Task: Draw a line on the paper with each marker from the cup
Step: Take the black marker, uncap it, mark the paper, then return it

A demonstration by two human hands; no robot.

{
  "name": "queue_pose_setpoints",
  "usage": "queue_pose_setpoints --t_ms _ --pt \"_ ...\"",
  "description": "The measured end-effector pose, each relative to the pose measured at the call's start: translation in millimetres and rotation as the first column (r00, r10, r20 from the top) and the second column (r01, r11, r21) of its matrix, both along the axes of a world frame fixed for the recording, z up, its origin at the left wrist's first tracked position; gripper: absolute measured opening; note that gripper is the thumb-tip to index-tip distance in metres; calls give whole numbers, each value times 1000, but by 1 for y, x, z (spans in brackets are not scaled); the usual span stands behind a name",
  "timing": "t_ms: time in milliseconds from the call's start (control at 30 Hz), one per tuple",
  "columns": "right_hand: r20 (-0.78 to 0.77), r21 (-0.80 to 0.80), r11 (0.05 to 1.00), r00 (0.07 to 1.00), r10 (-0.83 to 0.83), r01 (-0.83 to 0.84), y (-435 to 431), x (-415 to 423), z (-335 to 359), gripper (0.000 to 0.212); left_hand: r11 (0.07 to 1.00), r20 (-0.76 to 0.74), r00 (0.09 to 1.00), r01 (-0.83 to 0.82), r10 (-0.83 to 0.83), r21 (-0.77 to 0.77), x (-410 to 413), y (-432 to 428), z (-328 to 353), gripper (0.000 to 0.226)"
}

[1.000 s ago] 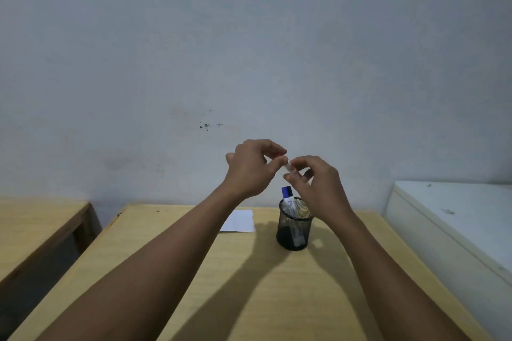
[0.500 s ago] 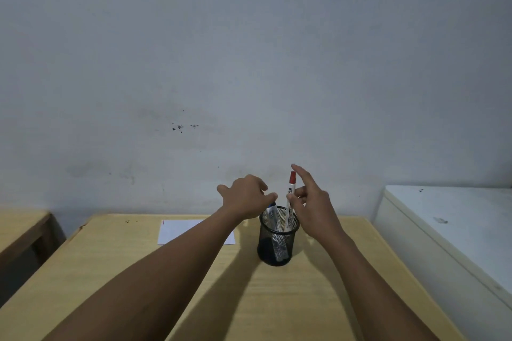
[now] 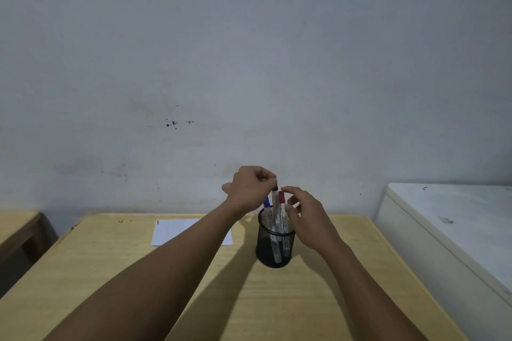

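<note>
Left hand [image 3: 250, 188] fingers are pinching the black marker [image 3: 275, 202] standing in the cup [image 3: 274, 243]; right hand [image 3: 307, 216] is hovering beside, fingers loosely spread. Next likely: lifting it toward the paper [image 3: 171, 231].

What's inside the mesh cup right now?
Three markers stand in the mesh cup: blue-capped, black-capped pinched by the left hand, red-capped by the right hand. Cup's bottom is too dark to see.

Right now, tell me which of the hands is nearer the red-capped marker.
Right. The right hand sits right beside the red-capped marker, fingers by its cap. The left hand is farther left, pinching the black-capped marker.
</note>
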State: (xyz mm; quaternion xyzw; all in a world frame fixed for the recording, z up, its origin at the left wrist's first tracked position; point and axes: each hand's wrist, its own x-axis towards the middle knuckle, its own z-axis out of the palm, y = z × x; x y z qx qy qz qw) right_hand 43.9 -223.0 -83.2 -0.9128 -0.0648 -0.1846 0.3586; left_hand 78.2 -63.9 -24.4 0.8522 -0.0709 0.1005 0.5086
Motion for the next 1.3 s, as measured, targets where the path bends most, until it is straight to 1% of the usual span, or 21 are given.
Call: queue_pose_setpoints --t_ms 67,167,233,300,333,367,433,467,500,533,600,667,733,800,867,900,967,1033,1167,1233,1300 --pt "26 63 997 999 -44 42 2 -3 5 34 999 69 997 -21 23 -39 -3 2 13 11" --pt "32 296 952 996 -86 73 12 -13 26 33 987 116 990 -58 76 -152 -8 10 36 12" --pt "4 388 921 1000 -9 7 22 -21 45 34 941 98 993 -23 59 -339 -14 19 54 13" --pt "-21 455 886 994 110 -88 33 -30 60 32 854 62 997 -2 40 -520 -25 28 70 14" --pt "-19 540 832 986 166 -130 37 -35 68 32 820 33 999 -12 38 -572 -30 34 75 12" --pt "6 661 732 977 213 -163 41 -39 75 33 796 -4 999 -28 32 -604 -33 40 78 12" --pt "94 883 421 957 273 -207 49 -46 89 36 789 -48 999 -33 4 -614 -41 56 80 19" --pt "132 933 289 949 287 -217 53 -48 95 35 808 -37 999 -9 -16 -589 -45 64 80 23" --pt "151 949 224 942 300 -223 59 -50 100 31 842 -8 999 28 -38 -539 -50 72 78 26" --pt "150 946 228 936 319 -230 66 -52 105 26 874 19 997 70 -69 -482 -55 78 76 29" --pt "120 912 331 929 351 -243 84 -55 110 18 923 78 989 147 -127 -356 -68 89 70 36" --pt "92 880 407 930 356 -243 102 -60 112 14 966 138 982 155 -129 -205 -78 99 62 41" --pt "79 865 439 931 356 -241 116 -63 114 16 993 200 976 104 -92 -51 -82 110 56 42" --pt "64 857 457 929 365 -238 129 -66 116 20 994 264 963 32 -59 108 -89 121 53 36" --pt "47 865 445 921 386 -231 142 -68 115 22 959 381 924 -83 -28 272 -97 132 52 35" --pt "43 875 428 916 399 -227 147 -67 115 22 941 426 905 -129 -17 312 -100 138 52 36" --pt "43 888 399 905 422 -229 157 -66 113 22 947 430 902 -117 -25 300 -102 150 52 39" --pt "47 881 405 896 441 -246 166 -64 111 22 975 346 938 -46 -33 219 -103 161 51 41" --pt "73 809 492 885 459 -322 183 -56 102 22 996 176 982 56 -67 67 -99 186 43 53" --pt "77 765 539 880 468 -353 190 -52 96 22 993 36 994 109 -107 -52 -97 196 43 61" --pt "77 712 578 862 501 -400 195 -49 91 22 984 -73 989 117 -128 -137 -94 205 42 62"
